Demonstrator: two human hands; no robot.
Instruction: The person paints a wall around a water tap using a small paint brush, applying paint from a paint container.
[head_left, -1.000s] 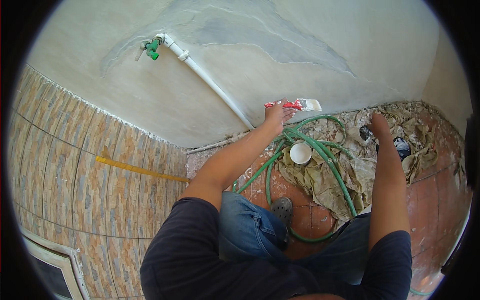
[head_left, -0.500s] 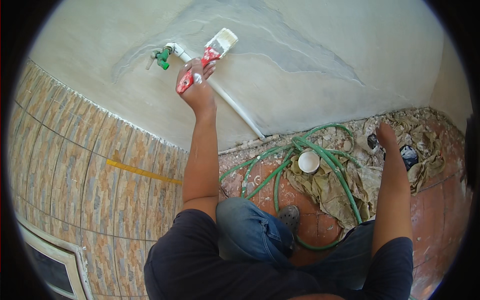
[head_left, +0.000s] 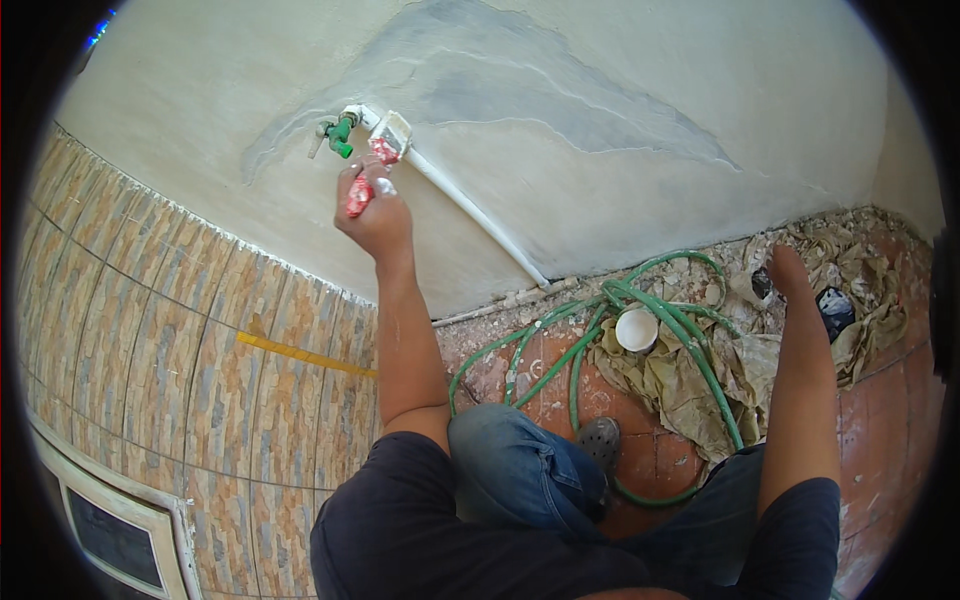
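Note:
My left hand (head_left: 376,212) is closed around the red, paint-spattered handle of a paintbrush (head_left: 384,152). The brush's flat, pale head (head_left: 393,130) lies over the upper end of a white pipe (head_left: 470,208) on the wall; whether the bristles touch it I cannot tell. Just left of the brush is a green tap (head_left: 341,135) at the pipe's top. My right hand (head_left: 790,270) hangs above a crumpled, paint-stained cloth (head_left: 660,395) on the floor, next to a dark object (head_left: 763,283). Its fingers are hidden from this side.
A green hose (head_left: 700,375) loops over the floor and cloth, beside a white round container (head_left: 637,329). A black plastic-like bundle (head_left: 834,312) lies right of my right arm. Stone-patterned tiles (head_left: 200,350) with a yellow strip (head_left: 305,355) cover the lower left wall.
My left hand has lowered the paintbrush down and left, from the bare wall right of the pipe to the pipe's upper end. The whole view has shifted slightly.

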